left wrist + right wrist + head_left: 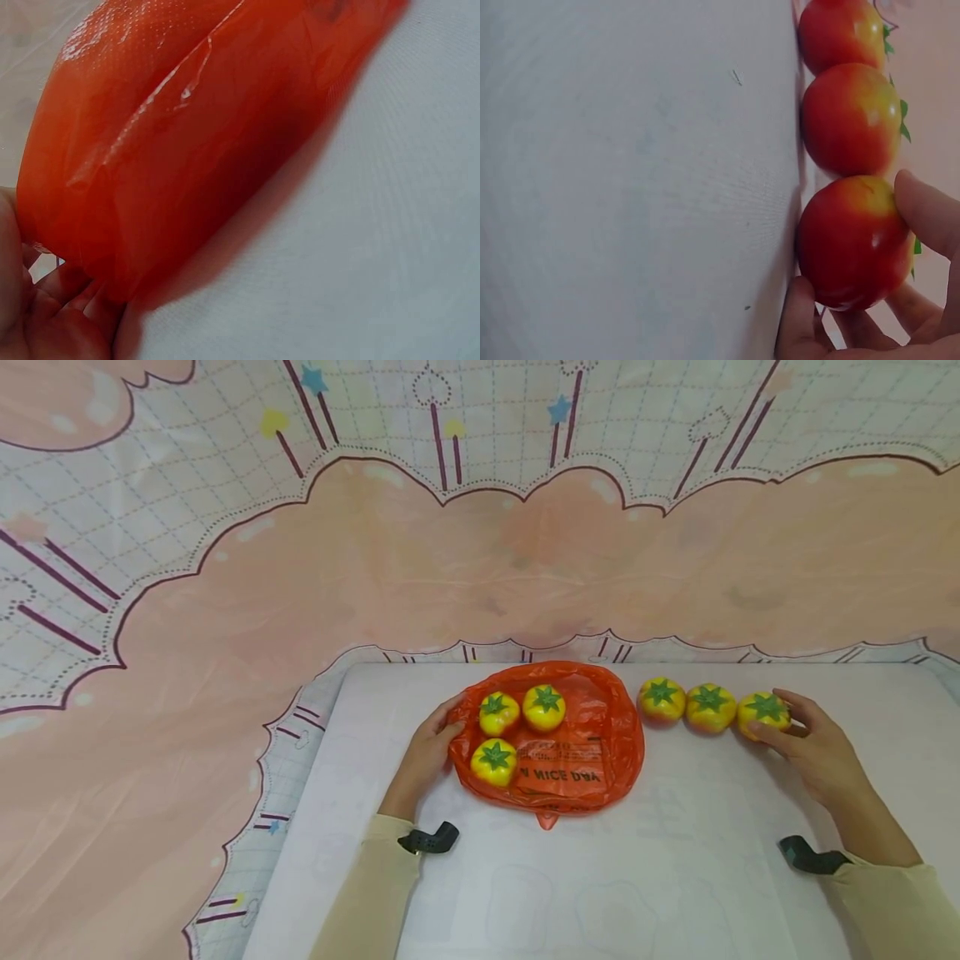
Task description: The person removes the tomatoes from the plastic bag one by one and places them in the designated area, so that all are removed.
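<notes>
A red plastic bag (551, 793) lies spread with its mouth turned up, and printed letters show on its inside. Three tomatoes, yellow on top with green star-shaped leaves, sit in its left half, the front one (493, 762) nearest me. My left hand (427, 747) grips the bag's left rim; in the left wrist view its fingers (71, 315) go under the red film. To the right of the bag, three more tomatoes stand in a row. My right hand (817, 747) holds the rightmost tomato (855, 244) between thumb and fingers, beside the middle tomato (851, 120).
A white table (600, 885) carries everything. The leftmost tomato of the row (662, 702) stands close to the bag's right rim. Behind the table's far edge hangs a pink and white patterned cloth (525, 568). Dark wrist devices sit on both cuffs.
</notes>
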Available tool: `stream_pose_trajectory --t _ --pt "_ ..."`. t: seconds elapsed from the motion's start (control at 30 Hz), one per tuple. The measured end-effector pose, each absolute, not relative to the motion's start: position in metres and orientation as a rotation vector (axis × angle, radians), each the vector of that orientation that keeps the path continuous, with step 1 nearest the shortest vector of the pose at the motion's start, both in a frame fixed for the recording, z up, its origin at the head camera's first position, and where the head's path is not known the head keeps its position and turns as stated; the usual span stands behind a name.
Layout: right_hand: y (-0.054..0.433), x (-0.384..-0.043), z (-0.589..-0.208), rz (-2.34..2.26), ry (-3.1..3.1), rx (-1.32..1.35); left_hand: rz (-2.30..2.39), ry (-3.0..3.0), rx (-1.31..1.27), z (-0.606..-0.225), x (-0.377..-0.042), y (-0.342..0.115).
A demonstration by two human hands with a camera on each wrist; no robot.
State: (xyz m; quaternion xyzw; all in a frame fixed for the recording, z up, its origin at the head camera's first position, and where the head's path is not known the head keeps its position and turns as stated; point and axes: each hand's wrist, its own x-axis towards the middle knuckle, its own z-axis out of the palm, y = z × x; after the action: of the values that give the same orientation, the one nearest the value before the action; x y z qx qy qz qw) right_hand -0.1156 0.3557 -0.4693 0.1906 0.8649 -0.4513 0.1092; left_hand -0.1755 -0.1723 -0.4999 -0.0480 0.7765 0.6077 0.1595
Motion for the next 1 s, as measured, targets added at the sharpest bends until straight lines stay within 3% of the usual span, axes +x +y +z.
stream_pose_trajectory --t 1.0 --pt "0.3607 -0.1131 -0.4672 -1.337 2.562 0.461 1.723 2.242 -0.138 -0.502 -0.1757 -0.1725"
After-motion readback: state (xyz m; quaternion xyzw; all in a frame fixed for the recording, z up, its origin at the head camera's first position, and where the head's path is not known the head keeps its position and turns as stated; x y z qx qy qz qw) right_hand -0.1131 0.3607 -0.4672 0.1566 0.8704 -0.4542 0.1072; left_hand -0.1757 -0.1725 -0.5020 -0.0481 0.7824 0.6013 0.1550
